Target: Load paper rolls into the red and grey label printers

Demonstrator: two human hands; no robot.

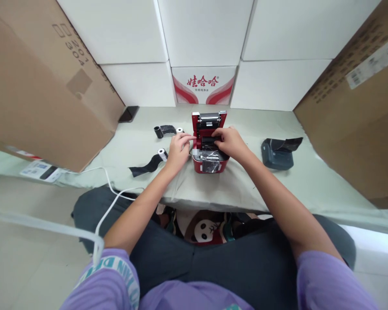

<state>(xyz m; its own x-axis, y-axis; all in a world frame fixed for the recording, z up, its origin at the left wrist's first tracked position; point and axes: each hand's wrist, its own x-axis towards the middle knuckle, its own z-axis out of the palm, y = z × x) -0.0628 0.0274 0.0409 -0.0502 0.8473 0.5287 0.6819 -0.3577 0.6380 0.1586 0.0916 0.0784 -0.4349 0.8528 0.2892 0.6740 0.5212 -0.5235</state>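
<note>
A small red printer stands on the table in front of me with its lid raised. Inside its bay lies a black roll. The thumb and fingers of my right hand reach in from the right and grip the end of this roll. My left hand is at the printer's left side, its fingers stretched out and a fingertip against the red edge. Clear tape or film covers part of the printer's front. My fingers hide the roll's right end.
Left of the printer lie rolls with unwound black strips, a small black roll and a phone. A dark device with a black strip sits right. Cardboard boxes and white boxes enclose the table. A white cable hangs left.
</note>
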